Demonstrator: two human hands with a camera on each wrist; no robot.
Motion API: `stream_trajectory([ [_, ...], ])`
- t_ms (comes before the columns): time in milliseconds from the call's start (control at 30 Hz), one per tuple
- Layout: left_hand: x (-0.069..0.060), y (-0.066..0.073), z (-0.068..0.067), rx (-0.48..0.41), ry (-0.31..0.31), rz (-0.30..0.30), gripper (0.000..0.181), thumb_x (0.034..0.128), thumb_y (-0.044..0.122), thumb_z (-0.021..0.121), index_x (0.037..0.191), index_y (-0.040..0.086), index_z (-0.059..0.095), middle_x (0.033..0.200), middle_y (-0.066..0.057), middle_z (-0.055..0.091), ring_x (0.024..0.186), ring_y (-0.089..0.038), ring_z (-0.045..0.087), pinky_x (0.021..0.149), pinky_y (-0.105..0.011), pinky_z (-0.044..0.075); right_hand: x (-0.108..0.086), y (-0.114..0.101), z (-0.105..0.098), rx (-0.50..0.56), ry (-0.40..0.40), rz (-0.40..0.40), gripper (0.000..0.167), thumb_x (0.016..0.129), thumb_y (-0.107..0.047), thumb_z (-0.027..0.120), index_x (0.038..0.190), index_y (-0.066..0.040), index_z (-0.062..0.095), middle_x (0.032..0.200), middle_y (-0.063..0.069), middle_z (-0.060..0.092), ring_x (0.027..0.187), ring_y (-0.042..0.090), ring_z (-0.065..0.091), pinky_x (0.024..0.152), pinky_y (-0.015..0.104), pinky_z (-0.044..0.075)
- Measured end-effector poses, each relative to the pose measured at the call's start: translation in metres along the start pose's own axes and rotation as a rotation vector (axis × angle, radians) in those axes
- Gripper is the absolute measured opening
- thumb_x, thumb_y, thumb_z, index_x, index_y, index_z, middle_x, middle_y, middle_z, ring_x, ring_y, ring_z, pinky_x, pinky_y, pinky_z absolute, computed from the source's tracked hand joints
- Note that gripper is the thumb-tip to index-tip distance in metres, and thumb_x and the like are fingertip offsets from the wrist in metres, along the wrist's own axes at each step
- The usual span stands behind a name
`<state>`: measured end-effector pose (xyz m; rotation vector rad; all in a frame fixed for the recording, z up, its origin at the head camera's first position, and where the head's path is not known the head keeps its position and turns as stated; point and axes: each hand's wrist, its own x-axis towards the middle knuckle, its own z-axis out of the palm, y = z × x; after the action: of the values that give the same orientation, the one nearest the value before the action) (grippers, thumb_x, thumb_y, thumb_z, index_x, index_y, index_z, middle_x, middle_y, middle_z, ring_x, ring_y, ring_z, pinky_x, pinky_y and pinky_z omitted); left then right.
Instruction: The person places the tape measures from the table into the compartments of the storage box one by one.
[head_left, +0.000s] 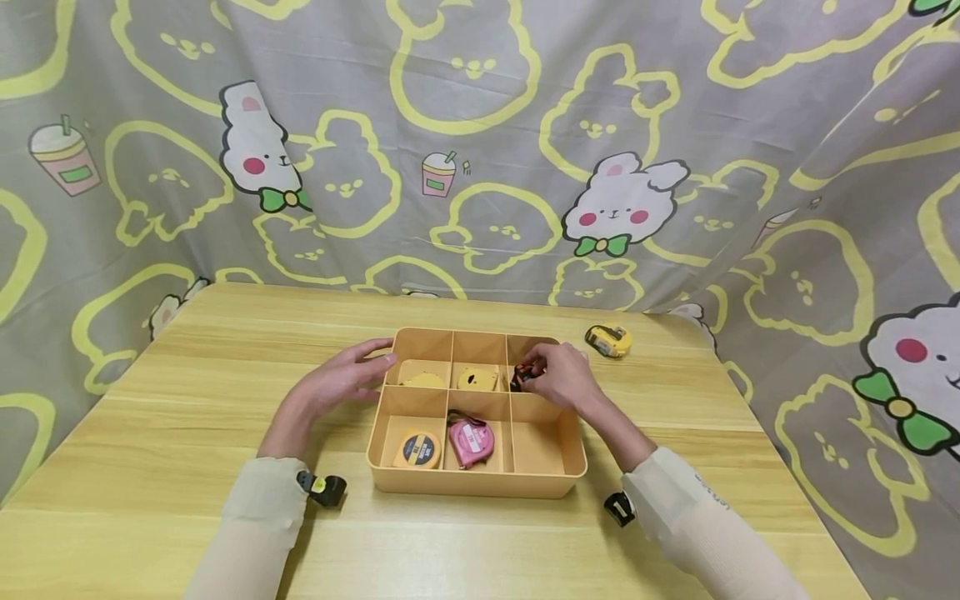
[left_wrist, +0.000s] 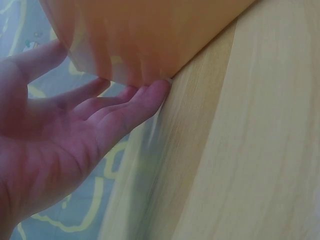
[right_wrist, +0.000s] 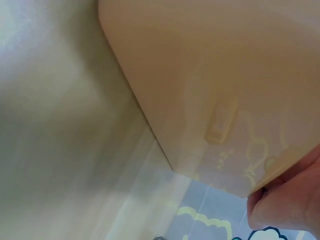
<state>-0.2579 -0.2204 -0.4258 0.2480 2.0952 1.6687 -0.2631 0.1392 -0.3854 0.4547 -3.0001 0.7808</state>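
An orange six-compartment box (head_left: 480, 485) sits on the table. My right hand (head_left: 567, 379) reaches over its right rim and grips a black and red tape measure (head_left: 519, 377) at the back right compartment. Extended fingers of my left hand (head_left: 341, 382) touch the box's left outer wall, which the left wrist view shows close up. A pink tape measure (head_left: 472, 442) lies in the front middle compartment, and a round orange one (head_left: 418, 450) in the front left. Yellow items are in the back middle (head_left: 477, 380) and back left (head_left: 425, 381) compartments, the latter partly hidden.
A yellow tape measure (head_left: 609, 340) lies on the wooden table (head_left: 187, 417), behind and right of the box. A patterned curtain (head_left: 480, 167) hangs behind the table and at its sides. Each sleeve carries a small black camera near the wrist.
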Motion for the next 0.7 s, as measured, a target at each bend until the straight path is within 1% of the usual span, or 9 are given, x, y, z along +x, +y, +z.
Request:
stream_trajectory([
  [100,0.0007,0.0002,0.0003,0.003,-0.001,0.001,0.077,0.1049,0.044,0.053,0.163,0.008,0.016,0.164,-0.028,0.024,0.150,-0.051,0.024,0.116,-0.057,0.040,0.0006,-0.0007,-0.0045,0.031,-0.042,0.021,0.025,0.081,-0.017,0.080,0.102,-0.006,0.075,0.082,0.002,0.074,0.081,0.021,0.065,0.082,0.039,0.045],
  [167,0.0005,0.0005,0.0005,0.005,0.001,-0.001,0.077,0.1049,0.044,0.053,0.163,0.009,0.016,0.164,-0.028,0.024,0.149,-0.051,0.025,0.116,-0.058,0.040,0.0008,-0.0008,-0.0071,0.056,-0.069,0.035,0.026,0.083,-0.018,0.077,0.104,-0.004,0.074,0.081,0.002,0.072,0.077,0.018,0.065,0.077,0.034,0.048],
  [233,0.0004,0.0008,0.0006,0.006,0.003,-0.003,0.077,0.1049,0.044,0.053,0.163,0.009,0.016,0.164,-0.028,0.024,0.149,-0.051,0.025,0.116,-0.058,0.040,0.0010,-0.0005,-0.0087,0.081,-0.089,0.046,0.027,0.085,-0.019,0.076,0.107,-0.003,0.073,0.083,0.003,0.072,0.075,0.015,0.064,0.071,0.031,0.050],
  [267,0.0003,0.0008,0.0005,0.007,0.004,-0.004,0.077,0.1049,0.044,0.053,0.163,0.009,0.016,0.164,-0.028,0.024,0.149,-0.051,0.025,0.116,-0.058,0.040,0.0007,-0.0004,-0.0091,0.092,-0.091,0.052,0.027,0.086,-0.019,0.075,0.108,-0.003,0.073,0.083,0.003,0.073,0.075,0.015,0.064,0.071,0.029,0.050],
  [333,0.0001,0.0009,0.0005,0.006,0.006,-0.007,0.077,0.1048,0.044,0.053,0.163,0.009,0.016,0.164,-0.028,0.024,0.149,-0.051,0.026,0.116,-0.058,0.040,0.0001,0.0005,-0.0095,0.114,-0.082,0.053,0.028,0.088,-0.018,0.074,0.111,-0.002,0.072,0.085,0.004,0.074,0.074,0.014,0.065,0.069,0.029,0.051],
  [533,0.0004,0.0005,0.0002,0.002,0.003,-0.007,0.077,0.1051,0.043,0.052,0.163,0.009,0.016,0.164,-0.028,0.024,0.149,-0.051,0.025,0.116,-0.058,0.040,-0.0034,0.0032,-0.0093,0.196,0.009,0.077,0.029,0.090,-0.014,0.072,0.115,-0.002,0.071,0.089,0.006,0.074,0.076,0.016,0.067,0.068,0.029,0.052],
  [633,0.0008,0.0000,0.0002,0.003,-0.002,-0.001,0.077,0.1052,0.043,0.052,0.163,0.008,0.015,0.164,-0.027,0.024,0.150,-0.051,0.024,0.116,-0.058,0.040,-0.0051,0.0034,-0.0100,0.215,0.021,0.087,0.030,0.090,-0.014,0.072,0.117,-0.002,0.070,0.093,0.008,0.074,0.080,0.019,0.068,0.070,0.031,0.054],
  [700,0.0011,-0.0002,0.0002,0.005,-0.004,0.003,0.077,0.1052,0.044,0.052,0.163,0.008,0.015,0.164,-0.027,0.023,0.150,-0.051,0.024,0.116,-0.058,0.040,-0.0054,0.0031,-0.0107,0.224,0.025,0.091,0.032,0.090,-0.014,0.071,0.120,-0.002,0.069,0.098,0.010,0.074,0.086,0.022,0.069,0.074,0.034,0.056],
])
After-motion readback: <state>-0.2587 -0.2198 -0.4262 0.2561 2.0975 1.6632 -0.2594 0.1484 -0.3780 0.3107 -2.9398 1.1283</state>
